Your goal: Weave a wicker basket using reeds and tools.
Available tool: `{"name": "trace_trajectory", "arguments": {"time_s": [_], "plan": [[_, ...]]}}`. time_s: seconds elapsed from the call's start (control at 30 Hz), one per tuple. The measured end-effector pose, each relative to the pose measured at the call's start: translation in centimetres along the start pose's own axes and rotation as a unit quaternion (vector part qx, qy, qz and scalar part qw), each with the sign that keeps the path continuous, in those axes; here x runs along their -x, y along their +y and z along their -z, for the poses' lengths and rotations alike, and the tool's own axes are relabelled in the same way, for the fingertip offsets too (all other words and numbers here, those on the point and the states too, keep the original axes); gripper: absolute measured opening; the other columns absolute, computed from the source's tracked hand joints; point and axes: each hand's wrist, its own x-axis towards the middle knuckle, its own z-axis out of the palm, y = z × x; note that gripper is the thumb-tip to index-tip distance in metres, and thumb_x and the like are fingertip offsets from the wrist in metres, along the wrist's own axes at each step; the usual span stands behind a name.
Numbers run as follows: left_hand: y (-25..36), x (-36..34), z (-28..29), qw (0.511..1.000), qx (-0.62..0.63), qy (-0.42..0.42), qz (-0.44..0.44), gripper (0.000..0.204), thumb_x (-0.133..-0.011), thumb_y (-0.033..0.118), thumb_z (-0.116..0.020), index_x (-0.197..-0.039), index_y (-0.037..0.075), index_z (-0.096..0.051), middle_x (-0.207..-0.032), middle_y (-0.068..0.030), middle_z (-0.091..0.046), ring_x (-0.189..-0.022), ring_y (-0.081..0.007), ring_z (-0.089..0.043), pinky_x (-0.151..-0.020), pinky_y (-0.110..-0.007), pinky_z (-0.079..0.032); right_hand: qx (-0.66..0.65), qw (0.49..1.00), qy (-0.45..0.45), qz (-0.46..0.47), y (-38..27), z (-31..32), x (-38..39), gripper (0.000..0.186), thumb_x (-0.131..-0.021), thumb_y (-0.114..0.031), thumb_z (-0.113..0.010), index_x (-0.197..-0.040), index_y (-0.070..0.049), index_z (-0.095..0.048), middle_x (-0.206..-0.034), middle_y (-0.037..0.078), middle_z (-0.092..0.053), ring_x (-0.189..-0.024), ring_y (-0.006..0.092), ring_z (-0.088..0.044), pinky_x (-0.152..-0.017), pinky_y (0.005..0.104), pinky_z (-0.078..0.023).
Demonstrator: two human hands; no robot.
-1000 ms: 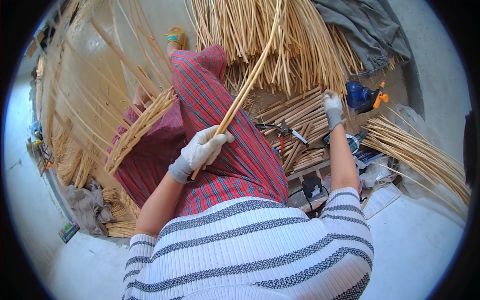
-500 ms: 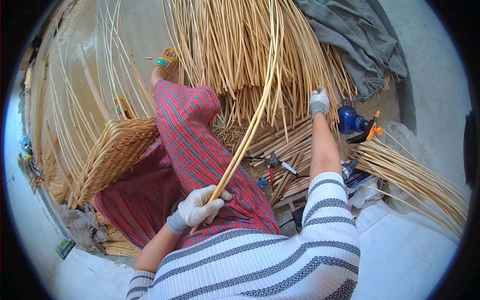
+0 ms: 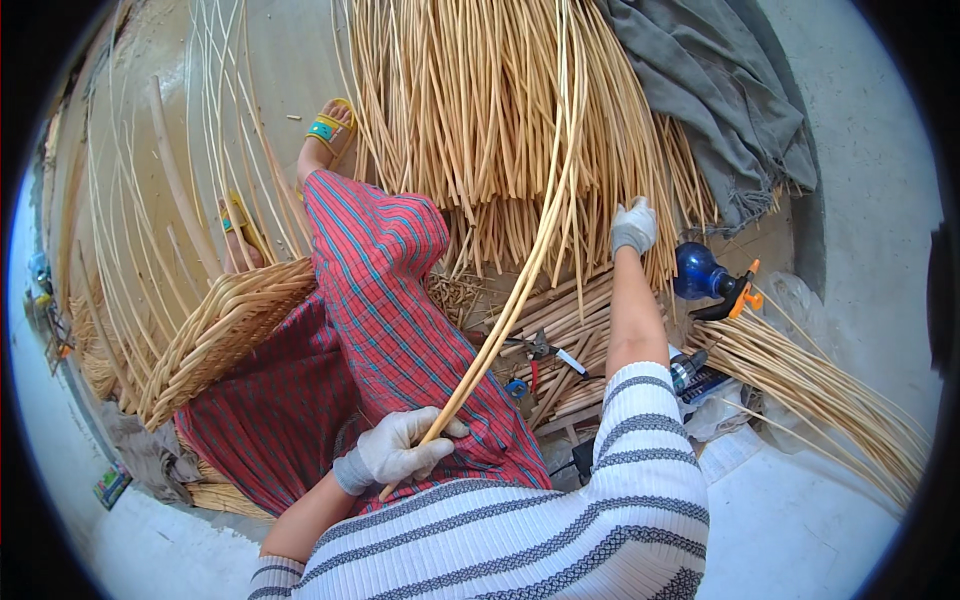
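Gripping the near end of a long cane rod point(image 3: 520, 290), the gloved left hand point(image 3: 400, 450) is clenched by the lap; the rod runs up and away, slightly rightward, into the cane bundle point(image 3: 480, 130). The right hand point(image 3: 633, 226) reaches far forward onto the bundle's lower ends, just right of the rod; whether it grasps anything I cannot tell.

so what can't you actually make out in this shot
- Head view: whether the right hand grips a cane; it is small, its fingers buried among the cane bundle.
- The long cane: its top leaves the upper edge.
- Basket: its inside is turned away.
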Motion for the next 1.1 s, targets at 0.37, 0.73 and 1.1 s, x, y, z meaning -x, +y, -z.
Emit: {"name": "trace_trajectory", "arguments": {"time_s": [0.37,0.73,1.1], "plan": [[-0.3,-0.3,-0.2,1.000,-0.015,0.004,-0.021,0.030,-0.100,0.017,-0.059,-0.125,0.002,-0.056,-0.067,0.0024,-0.054,-0.052,-0.0060,-0.052,-0.048,-0.021,-0.044,-0.064,0.997,-0.005,0.054,3.2,-2.6,-0.3,0.033,-0.096,-0.035,-0.050,-0.118,-0.016,-0.064,-0.101,0.019,-0.072,-0.093,0.0390,-0.068,-0.080,0.0495,-0.053],[-0.5,-0.2,0.2,1.000,-0.015,-0.013,-0.008,0.030,-0.101,0.018,-0.058,-0.127,0.003,-0.054,-0.068,0.0022,-0.053,-0.054,-0.0063,-0.051,-0.049,-0.023,-0.044,-0.103,0.988,-0.110,0.024,1.2,-0.1,-0.1,0.051,-0.089,-0.022,-0.055,-0.139,-0.015,-0.054,-0.110,0.025,-0.069,-0.101,0.0376,-0.068,-0.087,0.0469,-0.052],[-0.6,-0.2,0.3,1.000,-0.006,-0.025,-0.006,0.031,-0.101,0.019,-0.060,-0.127,0.003,-0.054,-0.071,0.0018,-0.054,-0.055,-0.0059,-0.052,-0.051,-0.023,-0.045,-0.146,0.979,-0.119,0.077,0.8,0.1,0.0,0.035,-0.088,-0.011,-0.057,-0.123,-0.013,-0.064,-0.115,0.016,-0.070,-0.108,0.0317,-0.067,-0.092,0.0399,-0.051]]}}
